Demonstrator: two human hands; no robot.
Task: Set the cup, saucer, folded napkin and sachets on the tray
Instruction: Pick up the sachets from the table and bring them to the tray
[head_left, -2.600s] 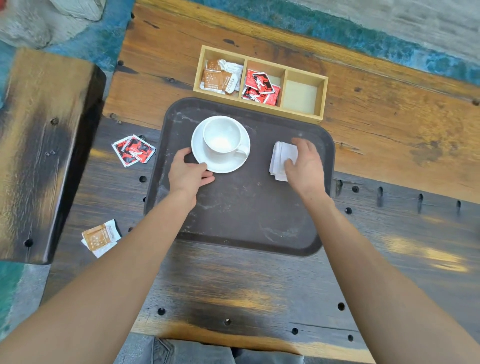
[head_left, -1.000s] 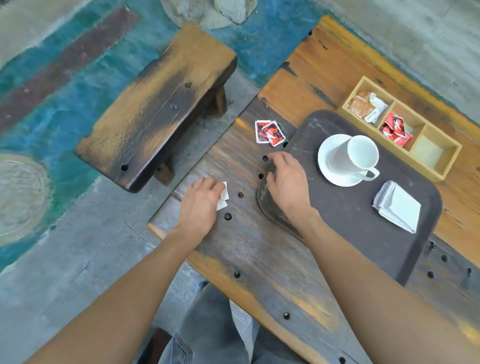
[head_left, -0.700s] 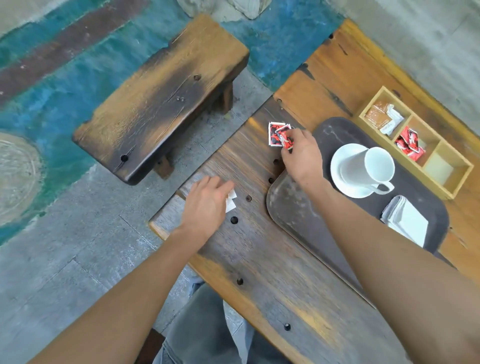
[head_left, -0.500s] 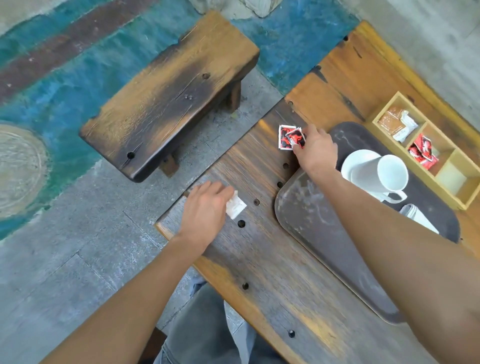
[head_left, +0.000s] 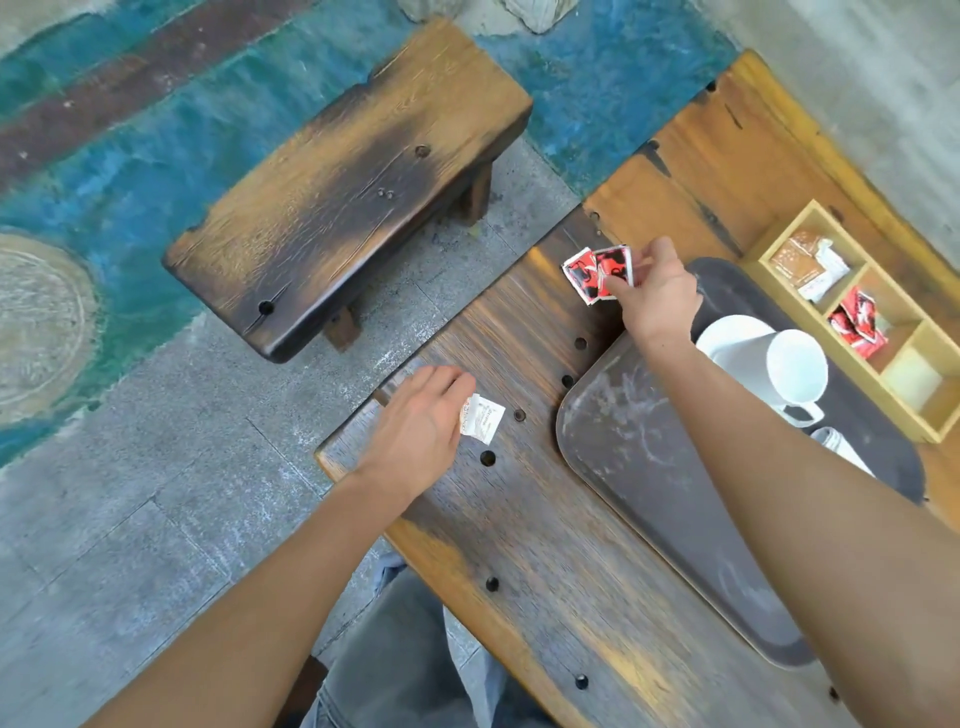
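Observation:
A dark tray (head_left: 639, 457) lies on the wooden table. On it a white cup (head_left: 789, 371) stands on a white saucer (head_left: 727, 338), and a folded white napkin (head_left: 841, 447) peeks out behind my right forearm. Left of the tray, my right hand (head_left: 657, 296) pinches two red sachets (head_left: 597, 270), lifted slightly off the table's far left corner. Nearer to me, my left hand (head_left: 415, 426) rests on the table with its fingers closed on white sachets (head_left: 483, 418); most of them are hidden under the hand.
A wooden divided box (head_left: 878, 322) behind the tray holds brown and red sachets. A low wooden bench (head_left: 343, 192) stands on the floor left of the table. The table's left edge runs just beside my left hand.
My right hand left the tray's rim, reached to the red sachets and has taken hold of them. My left hand has stayed on the white sachets. The view swung to the left.

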